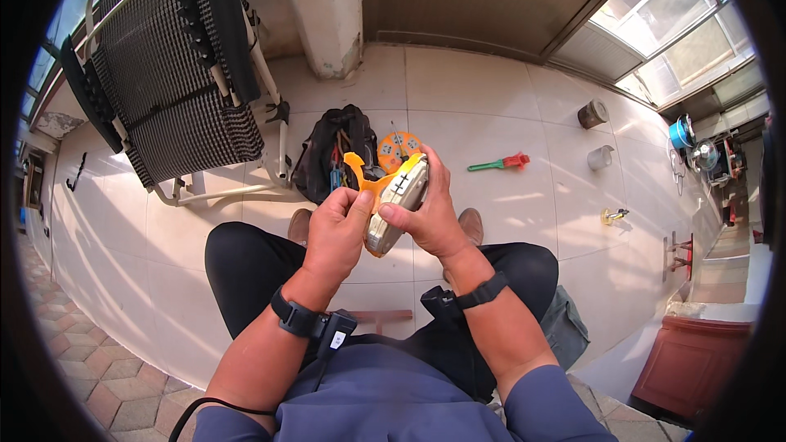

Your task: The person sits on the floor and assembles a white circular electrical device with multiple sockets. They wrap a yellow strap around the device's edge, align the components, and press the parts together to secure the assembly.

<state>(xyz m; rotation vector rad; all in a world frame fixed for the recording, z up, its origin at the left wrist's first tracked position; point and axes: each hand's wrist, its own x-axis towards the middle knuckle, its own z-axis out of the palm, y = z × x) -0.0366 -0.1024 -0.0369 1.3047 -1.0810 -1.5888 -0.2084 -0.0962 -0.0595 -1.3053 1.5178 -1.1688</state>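
Held up over my lap is a thick, beige handheld device with dark marks along its narrow side. Its orange rubber sleeve stands partly away from the case, with a forked flap sticking out to the left. My left hand pinches the flap's base between thumb and fingers. Wrapped around the device from the right is my right hand, its thumb pressed on the near side. The device's face is turned out of sight. Just beyond, on the tiles, lie an open black tool bag and a round orange reel.
A folding recliner fills the far left. On the right-hand floor are a green and red tool, a dark can, a pale cup and a small yellow item. A reddish cabinet stands at the near right.
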